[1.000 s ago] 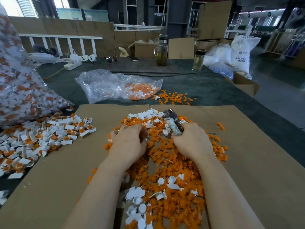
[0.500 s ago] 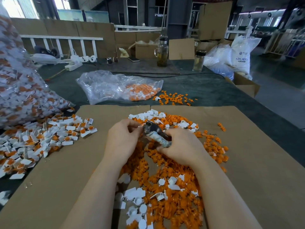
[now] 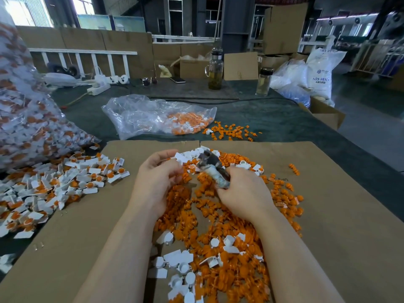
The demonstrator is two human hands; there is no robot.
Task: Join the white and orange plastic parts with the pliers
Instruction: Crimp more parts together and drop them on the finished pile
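orange and white parts (image 3: 218,215), light and slippery: my right hand (image 3: 244,195) clamps the pliers (image 3: 213,169); left hand (image 3: 156,180) pinches something unseen.

1. Daylight enters through the bright blown-out windows (image 3: 28,12) at upper left; the hall behind is dim.
2. The flat brown cardboard sheet (image 3: 328,215) is evenly lit, with soft, faint shadows.
3. Glare shows on the crumpled clear plastic bag (image 3: 140,114).
4. Wide-angle distortion bends the edges of the view.
5. The grey metal pliers (image 3: 211,169) are smeared by motion blur; the far background is soft.
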